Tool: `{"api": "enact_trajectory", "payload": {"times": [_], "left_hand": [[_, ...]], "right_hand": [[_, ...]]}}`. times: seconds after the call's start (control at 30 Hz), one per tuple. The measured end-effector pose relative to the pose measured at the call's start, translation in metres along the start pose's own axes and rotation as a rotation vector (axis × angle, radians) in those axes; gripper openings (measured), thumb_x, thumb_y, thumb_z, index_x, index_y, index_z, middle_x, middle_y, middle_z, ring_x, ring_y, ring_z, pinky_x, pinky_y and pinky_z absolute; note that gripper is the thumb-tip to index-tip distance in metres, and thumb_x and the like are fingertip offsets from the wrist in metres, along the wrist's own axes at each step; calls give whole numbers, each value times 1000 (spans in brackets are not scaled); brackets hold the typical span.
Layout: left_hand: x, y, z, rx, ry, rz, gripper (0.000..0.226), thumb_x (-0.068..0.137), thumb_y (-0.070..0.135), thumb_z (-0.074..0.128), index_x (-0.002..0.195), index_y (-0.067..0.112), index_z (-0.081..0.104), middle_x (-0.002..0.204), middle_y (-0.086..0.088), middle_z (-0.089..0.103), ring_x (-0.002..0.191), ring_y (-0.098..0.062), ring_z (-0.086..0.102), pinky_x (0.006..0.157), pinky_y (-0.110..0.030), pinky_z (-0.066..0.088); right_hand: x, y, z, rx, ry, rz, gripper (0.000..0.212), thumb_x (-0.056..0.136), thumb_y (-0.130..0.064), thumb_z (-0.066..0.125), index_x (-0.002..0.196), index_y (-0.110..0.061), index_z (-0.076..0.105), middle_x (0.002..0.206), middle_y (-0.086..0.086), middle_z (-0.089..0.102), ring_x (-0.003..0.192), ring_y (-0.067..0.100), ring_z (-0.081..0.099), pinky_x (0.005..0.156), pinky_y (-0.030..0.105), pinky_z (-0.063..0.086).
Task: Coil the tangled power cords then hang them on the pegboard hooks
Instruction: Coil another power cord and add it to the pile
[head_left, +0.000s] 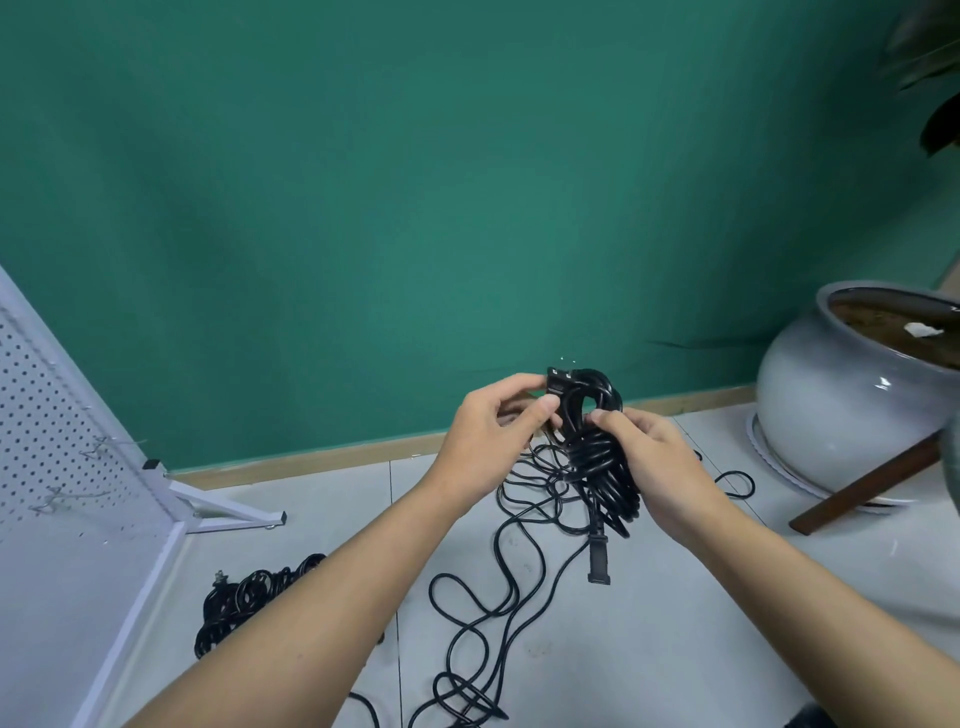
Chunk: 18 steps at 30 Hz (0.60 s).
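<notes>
Both grips meet in mid-air on one black coil (597, 457). Your left grip (488, 441) pinches its plug (558, 382) at the top; your right grip (660, 467) curls round the wrapped middle. The coil's connector (598, 558) hangs below. Loose cords (493, 587) sprawl on the floor (701, 649) underneath. A 2nd coil (244, 597) lies lower left, beside the pegboard (57, 405) w/ wire hooks (67, 499). A grey pot (831, 405) stands far right by the green wall (415, 208).

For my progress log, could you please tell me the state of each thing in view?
held cord: coiled and wrapped, off the floor, connector dangling
left hand: pinches the plug end
right hand: grips the coil
second cord: coiled, lying on the floor
loose cords: tangled on the floor
pegboard hooks: nothing hung on them
</notes>
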<state>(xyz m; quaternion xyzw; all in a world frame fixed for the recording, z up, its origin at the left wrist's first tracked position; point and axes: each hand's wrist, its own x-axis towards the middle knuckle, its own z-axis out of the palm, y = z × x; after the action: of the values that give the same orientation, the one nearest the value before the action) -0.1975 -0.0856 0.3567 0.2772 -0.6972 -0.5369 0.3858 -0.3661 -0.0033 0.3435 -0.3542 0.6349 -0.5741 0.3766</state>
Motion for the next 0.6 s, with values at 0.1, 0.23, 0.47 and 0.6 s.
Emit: {"api": "enact_trajectory", "payload": {"times": [0.1,0.23,0.47,0.6], "left_hand": [[0,0,1,64,-50,19,18,102,18,64,115,19,77,88,-3,76,83,-7,67,80,-16,49],[-1,-2,7,302,-47,32,21,100,24,66,116,28,79,87,7,71,86,-11,65,79,-18,46],[-1,4,10,268,85,-7,23,91,22,77,113,27,80,78,9,76,73,-6,65,73,-10,49],[-3,6,7,331,67,1,18,87,21,82,105,23,82,74,1,75,59,1,55,64,-8,45]], "right_hand": [[2,0,-3,21,0,5,29,100,-25,62,98,2,73,82,15,69,73,28,61,74,43,49],[-2,2,-1,22,-23,-20,22,100,-21,63,95,-4,75,90,22,74,77,30,66,73,41,56],[1,5,1,19,11,-44,25,94,-30,67,91,-7,76,93,25,73,80,32,66,88,58,54],[2,7,0,23,24,-59,21,99,-25,65,95,-7,75,97,26,73,81,28,66,88,57,54]]}}
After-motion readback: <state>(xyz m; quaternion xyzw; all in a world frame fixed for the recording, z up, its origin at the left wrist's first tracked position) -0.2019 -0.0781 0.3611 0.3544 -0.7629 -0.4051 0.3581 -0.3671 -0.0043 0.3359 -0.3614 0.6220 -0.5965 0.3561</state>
